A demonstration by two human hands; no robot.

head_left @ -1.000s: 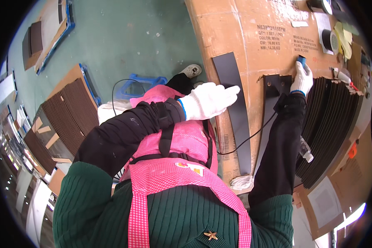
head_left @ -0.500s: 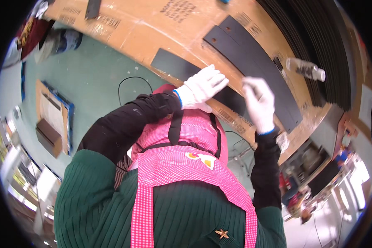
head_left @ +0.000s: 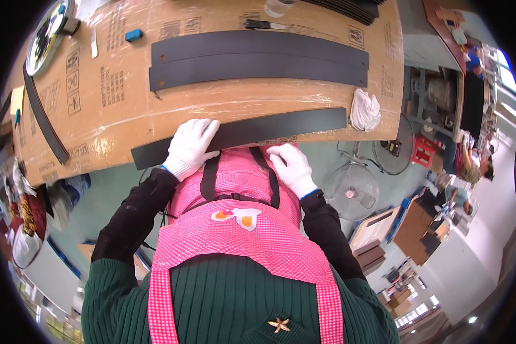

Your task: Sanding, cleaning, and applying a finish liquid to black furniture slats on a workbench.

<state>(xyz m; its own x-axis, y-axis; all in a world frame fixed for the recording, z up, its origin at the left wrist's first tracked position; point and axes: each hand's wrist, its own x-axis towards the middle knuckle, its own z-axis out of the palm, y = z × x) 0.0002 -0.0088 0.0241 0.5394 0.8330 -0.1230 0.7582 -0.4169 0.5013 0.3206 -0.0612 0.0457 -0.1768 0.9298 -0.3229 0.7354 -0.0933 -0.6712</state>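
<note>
A long, narrow dark grey strip [head_left: 281,125] lies slightly aslant along the near edge of the cardboard-covered table [head_left: 114,135], its left end sticking out past the edge. My left hand [head_left: 192,146], in a white glove, clasps the strip left of its middle, fingers over the top and thumb by the near side. Close to my apron, just below the strip's near edge, is my gloved right hand [head_left: 292,169]. Its fingers are curled, and their tips are hidden. Beyond the strip, two wider dark panels [head_left: 258,63] with holes at their ends lie side by side.
A crumpled white cloth [head_left: 365,110] sits beside the strip's right end. Farther back are a dark-handled tool [head_left: 264,25], a blue block [head_left: 133,35] and a clear bottle [head_left: 278,7]. A curved dark strip [head_left: 43,117] lies at left. A fan [head_left: 352,192] stands off the near right.
My view has turned, so the table now runs across it. My right hand has come down from over the strip's right part to the near edge; my left sits nearer the left end.
</note>
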